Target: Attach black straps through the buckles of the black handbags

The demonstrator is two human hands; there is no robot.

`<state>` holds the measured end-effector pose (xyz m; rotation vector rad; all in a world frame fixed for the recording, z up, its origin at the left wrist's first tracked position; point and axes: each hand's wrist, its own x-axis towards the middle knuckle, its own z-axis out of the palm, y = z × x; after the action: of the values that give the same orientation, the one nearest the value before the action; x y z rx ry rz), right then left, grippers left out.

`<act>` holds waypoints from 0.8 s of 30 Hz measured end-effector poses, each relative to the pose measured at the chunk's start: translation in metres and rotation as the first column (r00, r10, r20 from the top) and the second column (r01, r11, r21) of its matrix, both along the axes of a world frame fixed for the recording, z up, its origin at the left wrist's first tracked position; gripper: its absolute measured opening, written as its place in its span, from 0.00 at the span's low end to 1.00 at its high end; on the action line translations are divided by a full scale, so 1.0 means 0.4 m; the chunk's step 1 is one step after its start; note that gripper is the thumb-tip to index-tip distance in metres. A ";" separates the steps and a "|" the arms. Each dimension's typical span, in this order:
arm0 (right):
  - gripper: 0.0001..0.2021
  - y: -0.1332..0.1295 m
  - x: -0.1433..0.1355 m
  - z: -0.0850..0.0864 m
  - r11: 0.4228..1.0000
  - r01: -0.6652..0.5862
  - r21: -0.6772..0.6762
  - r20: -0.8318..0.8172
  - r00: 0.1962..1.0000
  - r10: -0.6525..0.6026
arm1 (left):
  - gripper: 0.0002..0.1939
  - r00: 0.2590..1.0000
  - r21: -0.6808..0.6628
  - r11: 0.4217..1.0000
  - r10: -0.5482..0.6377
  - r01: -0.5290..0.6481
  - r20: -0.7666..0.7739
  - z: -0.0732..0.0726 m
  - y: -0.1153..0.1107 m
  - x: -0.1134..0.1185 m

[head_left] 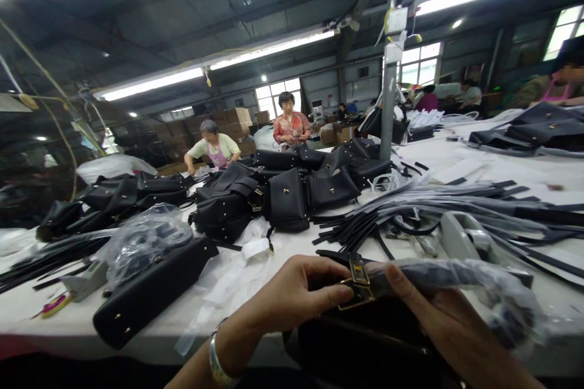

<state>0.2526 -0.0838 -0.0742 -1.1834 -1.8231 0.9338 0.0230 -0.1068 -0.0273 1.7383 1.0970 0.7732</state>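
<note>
A dark handbag [365, 340] sits low in front of me, its lower part lost in shadow. My left hand [305, 292] wears a bangle and pinches a gold buckle [359, 273] at the bag's top, thumb on the near side. To the right of the buckle, my right hand [429, 304] closes on a plastic-wrapped strap [447, 270], with its thumb uppermost and the other fingers mostly hidden. The wrapped strap curves away past that hand to the right.
Black handbags [287, 197] are heaped across the white table [292, 255]. Long black straps [438, 206] and a tape dispenser [463, 234] lie to the right. Leftward are another black bag [155, 289], clear plastic [150, 237] and pink-handled scissors [55, 305]. Two people [219, 149] stand across the table.
</note>
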 end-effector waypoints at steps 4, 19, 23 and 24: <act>0.27 0.010 -0.028 0.070 0.993 0.006 -0.117 -0.179 0.984 -0.027 | 0.15 0.994 -0.006 0.998 0.059 -0.058 0.090 -0.009 0.007 0.006; 0.20 0.050 -0.065 0.070 0.944 0.031 -0.329 -0.603 0.762 -0.236 | 0.18 0.886 -0.062 0.994 -0.052 0.091 0.460 -0.080 0.022 -0.041; 0.19 0.029 -0.069 0.063 0.923 -0.096 -0.373 -0.612 0.773 -0.167 | 0.17 0.910 -0.028 0.999 -0.002 0.015 0.414 -0.087 0.021 -0.051; 0.18 0.019 -0.073 0.061 0.915 -0.135 -0.381 -0.606 0.784 -0.136 | 0.16 0.916 -0.025 1.000 0.003 0.008 0.402 -0.089 0.021 -0.052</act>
<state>0.2232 -0.0762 -0.0499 -0.9359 -1.1120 1.5468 0.0022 -0.0986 -0.0628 1.4694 0.8176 1.0547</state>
